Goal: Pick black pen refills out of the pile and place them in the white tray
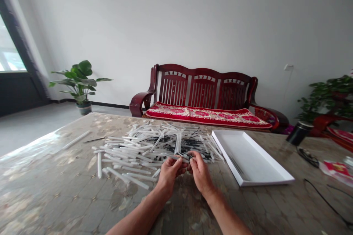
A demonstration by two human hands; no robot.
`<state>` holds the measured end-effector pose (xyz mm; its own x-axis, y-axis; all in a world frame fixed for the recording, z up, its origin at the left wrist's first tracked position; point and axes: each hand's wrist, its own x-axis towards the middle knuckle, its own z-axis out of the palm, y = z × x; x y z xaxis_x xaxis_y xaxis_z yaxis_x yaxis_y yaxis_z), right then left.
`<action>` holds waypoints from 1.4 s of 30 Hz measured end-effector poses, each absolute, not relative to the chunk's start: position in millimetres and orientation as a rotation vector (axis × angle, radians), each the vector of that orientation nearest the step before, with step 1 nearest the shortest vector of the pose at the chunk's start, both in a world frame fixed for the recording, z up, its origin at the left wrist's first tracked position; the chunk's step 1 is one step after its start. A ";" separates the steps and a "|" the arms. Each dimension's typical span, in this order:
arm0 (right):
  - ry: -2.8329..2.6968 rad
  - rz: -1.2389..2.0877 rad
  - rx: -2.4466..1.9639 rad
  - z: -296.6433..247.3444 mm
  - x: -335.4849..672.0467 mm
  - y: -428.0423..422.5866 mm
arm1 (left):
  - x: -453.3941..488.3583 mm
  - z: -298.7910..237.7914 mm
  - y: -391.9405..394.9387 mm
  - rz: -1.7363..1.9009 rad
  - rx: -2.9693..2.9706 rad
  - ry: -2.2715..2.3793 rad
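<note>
My left hand (170,172) and my right hand (200,173) meet at the near edge of a loose pile. Both are closed, fingertips pinched. A slim pale tube (184,160) spans the gap between them, gripped by my left fingers. My right fingers close on its other end, where a small dark piece shows; how the two join is too small to tell. Just beyond lie many white tubes (124,150), shaped like pen barrels. Thin black rods (197,145) are heaped among them on the right. A few slim dark rods (235,165) lie inside a shallow white box (267,183).
The patterned table (82,198) also bears a lone white tube (76,140) at left. To the right are a black cylinder (299,133), dark cables (307,158) and a red-and-white packet (338,170). A wooden bench (202,90) stands behind the table.
</note>
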<state>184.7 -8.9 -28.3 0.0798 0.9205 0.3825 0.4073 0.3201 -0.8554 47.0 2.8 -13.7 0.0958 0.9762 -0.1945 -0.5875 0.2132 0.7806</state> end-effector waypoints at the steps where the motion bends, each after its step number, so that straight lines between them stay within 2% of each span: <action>1: -1.505 0.618 -1.271 -27.8 185.3 -9.5 | 46.8 -13.8 3.6 1.272 0.582 0.816; 11: -1.693 0.269 -1.514 -23.1 185.3 -11.3 | 46.3 -15.0 5.1 1.268 0.564 0.820; 17: -1.695 0.349 -1.482 -18.7 185.3 -15.7 | 46.1 -15.5 5.8 1.280 0.572 0.847; 23: -1.670 0.288 -1.534 -21.8 185.1 -12.4 | 47.7 -14.6 3.1 1.258 0.615 0.851; 29: -1.624 0.462 -1.434 -20.5 185.4 -13.4 | 47.0 -14.4 4.4 1.282 0.592 0.860; 42: -1.598 0.462 -1.401 -21.0 181.7 -13.1 | 47.3 -12.7 3.2 1.265 0.638 0.856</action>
